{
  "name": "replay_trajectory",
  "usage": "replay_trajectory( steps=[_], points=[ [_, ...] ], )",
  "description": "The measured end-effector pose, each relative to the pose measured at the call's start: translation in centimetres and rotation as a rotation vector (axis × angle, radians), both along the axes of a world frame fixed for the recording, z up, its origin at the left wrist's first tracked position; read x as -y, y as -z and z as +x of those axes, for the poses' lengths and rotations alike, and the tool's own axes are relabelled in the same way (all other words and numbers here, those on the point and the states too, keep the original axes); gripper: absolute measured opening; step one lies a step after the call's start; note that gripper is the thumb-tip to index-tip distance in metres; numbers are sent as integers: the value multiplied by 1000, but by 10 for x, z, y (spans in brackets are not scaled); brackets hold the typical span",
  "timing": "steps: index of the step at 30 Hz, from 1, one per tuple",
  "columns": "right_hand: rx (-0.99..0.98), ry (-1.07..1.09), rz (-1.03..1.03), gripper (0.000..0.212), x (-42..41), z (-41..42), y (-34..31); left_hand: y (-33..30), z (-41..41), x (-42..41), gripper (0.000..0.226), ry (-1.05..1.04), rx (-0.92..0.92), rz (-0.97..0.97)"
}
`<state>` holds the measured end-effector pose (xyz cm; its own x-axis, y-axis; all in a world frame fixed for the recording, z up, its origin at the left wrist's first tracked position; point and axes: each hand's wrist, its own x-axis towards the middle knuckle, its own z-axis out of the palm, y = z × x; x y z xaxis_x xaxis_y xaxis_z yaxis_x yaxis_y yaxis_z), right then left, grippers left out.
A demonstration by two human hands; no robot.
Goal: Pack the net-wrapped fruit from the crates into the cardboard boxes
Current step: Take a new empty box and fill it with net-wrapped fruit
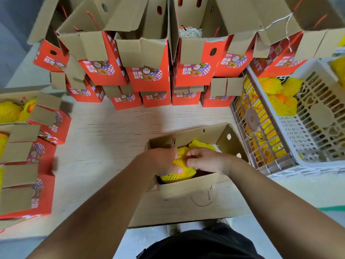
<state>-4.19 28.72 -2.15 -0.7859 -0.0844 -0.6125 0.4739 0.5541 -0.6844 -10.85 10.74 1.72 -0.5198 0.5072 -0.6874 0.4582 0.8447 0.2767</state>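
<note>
Near the front edge of the table [112, 131], both hands down inside one open cardboard box [188, 186]. Left hand [162, 159] curled over the yellow net-wrapped fruit [179, 172] at the box's near end; right hand [203, 158] pinched the netting of that same fruit from the other side. Glimpsed a second netted fruit [201, 143] farther in, against the far wall, with shredded paper beside it. Box flaps stood up on the far, right and near sides, leaving little room around the wrists.

Saw a bare strip of pale table between this box and the far stack of red printed boxes [147, 73], open to the left as well. Stacked two tiers high, flaps raised, red cord handles showing; "GOOD" just legible above Chinese characters and a cartoon figure. Exact count of boxes could not be told.

Along the left edge, four more red boxes [44, 159], netted fruit visible in at least two.

On the right, two white plastic crates [291, 131] stacked just beside the open box, both with yellow netted fruit inside.
</note>
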Motion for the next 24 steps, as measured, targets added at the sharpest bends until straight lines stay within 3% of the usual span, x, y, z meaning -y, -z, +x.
replay_trajectory(
  steps=[3,7,8,10,12,13,16,19,22,24],
  points=[
    [45,-142,100,32,-1,-6,-4,-1,-1,-1,70,8,15,-30],
    [90,-343,297,21,22,-9,1,17,22,-2,60,223,-421,-133],
    [64,-378,342,21,31,-11,4,22,23,-1,58,248,-447,-141],
    [28,-428,427,29,43,-12,2,20,14,1,47,178,-269,-150],
    [1,-390,419,16,40,-13,0,11,5,-1,24,90,-102,-150],
    [3,-329,350,15,36,-12,1,11,2,-3,17,73,-143,-134],
    [-8,-192,227,34,39,-4,-2,13,5,-11,26,103,-346,-159],
    [-83,-236,321,27,34,-1,-1,1,9,-24,28,103,-328,-178],
    [-306,-68,187,12,-4,-2,-21,-19,14,-53,20,71,-436,7],
    [-484,125,142,21,-41,6,-39,-32,24,-86,17,-16,-502,233]
  ],
)
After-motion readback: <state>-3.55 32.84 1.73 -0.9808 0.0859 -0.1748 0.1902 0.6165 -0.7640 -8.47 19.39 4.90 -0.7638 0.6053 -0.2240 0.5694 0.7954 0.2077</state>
